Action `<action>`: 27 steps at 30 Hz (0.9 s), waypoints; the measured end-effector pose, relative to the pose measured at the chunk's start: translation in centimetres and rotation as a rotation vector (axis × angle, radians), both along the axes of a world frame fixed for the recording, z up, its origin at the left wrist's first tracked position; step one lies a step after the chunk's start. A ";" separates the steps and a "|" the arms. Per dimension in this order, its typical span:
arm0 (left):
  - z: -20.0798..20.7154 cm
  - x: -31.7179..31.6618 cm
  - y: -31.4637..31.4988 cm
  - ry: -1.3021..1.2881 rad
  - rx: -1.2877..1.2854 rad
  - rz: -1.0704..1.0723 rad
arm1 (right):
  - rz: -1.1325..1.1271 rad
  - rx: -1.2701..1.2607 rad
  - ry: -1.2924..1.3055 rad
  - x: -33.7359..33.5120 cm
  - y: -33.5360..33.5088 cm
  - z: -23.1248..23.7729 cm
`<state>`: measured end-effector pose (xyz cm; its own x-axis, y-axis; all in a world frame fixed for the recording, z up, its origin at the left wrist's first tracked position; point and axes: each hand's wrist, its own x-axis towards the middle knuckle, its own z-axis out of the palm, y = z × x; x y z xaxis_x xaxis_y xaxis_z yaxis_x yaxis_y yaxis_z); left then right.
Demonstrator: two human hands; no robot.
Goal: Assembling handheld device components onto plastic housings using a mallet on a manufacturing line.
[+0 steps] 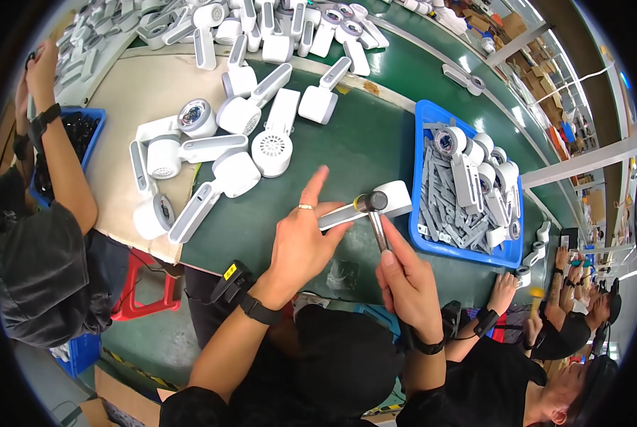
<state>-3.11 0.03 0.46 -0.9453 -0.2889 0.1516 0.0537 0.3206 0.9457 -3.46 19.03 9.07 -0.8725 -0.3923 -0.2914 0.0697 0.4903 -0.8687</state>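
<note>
In my right hand, the fingers are wrapped round the metal handle of a hammer with a dark, yellow-banded head. The hammer head is over a white handheld fan lying on the green table, and covers part of it. My left hand grips the fan's handle between thumb and fingers, with one finger stretched out past it. To the left of the hands lie several more white handheld fans with round heads and grey strips on their handles.
A blue tray on the right holds loose grey strips and several fans. Many fans are heaped at the back. Tan cardboard covers the table's left part. A co-worker's arm is at left; other people sit at right.
</note>
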 end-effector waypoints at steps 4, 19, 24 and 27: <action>-0.1 0.0 0.0 0.084 -0.123 -0.004 | 0.005 -0.046 0.016 0.1 0.1 1.0; -0.4 -0.2 0.0 0.107 -0.123 -0.006 | -0.061 -0.125 0.034 1.5 0.2 2.3; -0.6 0.2 0.1 0.123 -0.152 0.006 | -0.029 0.023 -0.019 0.8 -0.3 2.1; -0.3 -0.1 0.3 0.109 -0.118 -0.005 | -0.048 -0.071 0.054 1.3 0.0 1.5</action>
<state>-3.16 0.31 0.18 -0.9228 -0.2581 0.2862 0.1560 0.4289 0.8898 -2.19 19.06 10.56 -0.9043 -0.3678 -0.2165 0.0440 0.4242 -0.9045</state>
